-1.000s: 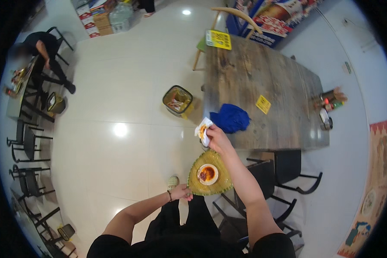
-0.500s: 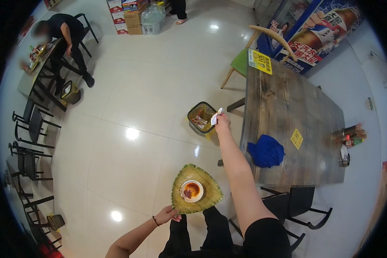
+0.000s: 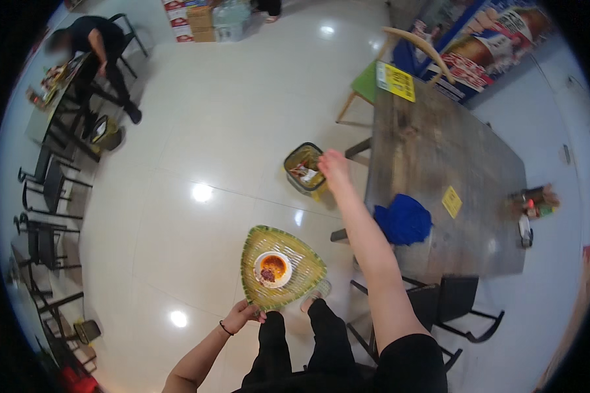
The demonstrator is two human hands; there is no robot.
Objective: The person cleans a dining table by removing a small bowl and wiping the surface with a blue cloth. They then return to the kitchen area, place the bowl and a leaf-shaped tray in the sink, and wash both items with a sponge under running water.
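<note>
My left hand (image 3: pixel 239 316) grips the near corner of a triangular woven green tray (image 3: pixel 252 245) and holds it level in front of my legs. On the tray stands a small white bowl (image 3: pixel 272 268) with orange-red sauce. My right arm reaches forward, and my right hand (image 3: pixel 334 167) hangs just over the right rim of a small bin (image 3: pixel 294 155) on the floor beside the table. The hand holds nothing. White paper and wrappers lie inside the bin.
A long dark wooden table (image 3: pixel 439 150) stands to my right with a blue cloth (image 3: pixel 403 219), a yellow card (image 3: pixel 451 201), a yellow sign (image 3: pixel 394 80) and condiment bottles (image 3: pixel 531 200). A black chair (image 3: pixel 452 308) is near my right leg. Another person (image 3: pixel 88 46) bends over a far-left table.
My right hand carried a crumpled white paper from the table's edge to the bin and let it go. I have stepped closer to the bin with the tray.
</note>
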